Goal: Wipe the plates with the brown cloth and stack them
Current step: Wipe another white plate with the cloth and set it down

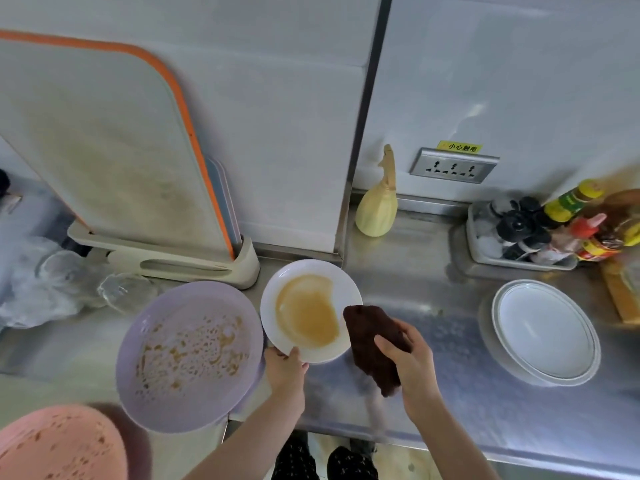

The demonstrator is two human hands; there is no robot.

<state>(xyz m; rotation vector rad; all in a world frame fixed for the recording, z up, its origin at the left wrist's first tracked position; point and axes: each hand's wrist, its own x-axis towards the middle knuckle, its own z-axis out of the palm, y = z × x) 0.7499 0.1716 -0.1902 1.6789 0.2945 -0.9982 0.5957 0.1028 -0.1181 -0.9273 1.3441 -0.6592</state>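
Note:
My left hand point(286, 367) grips the near rim of a small white plate point(277, 296) whose middle is smeared with brown sauce. My right hand point(408, 362) holds a folded brown cloth point(369, 337), and the cloth's far end touches the plate's right rim. To the left lies a large lilac plate point(188, 355) with dried brown residue. A pink plate point(59, 445) with specks fills the lower left corner. At the right a stack of clean white plates point(545, 329) rests on the steel counter point(450, 341).
A cutting board point(104, 150) with an orange rim stands in a rack at the back left, with clear glassware point(121, 289) beside it. A yellow brush point(377, 206), a wall socket point(453, 166) and a tray of bottles point(540, 230) line the back right.

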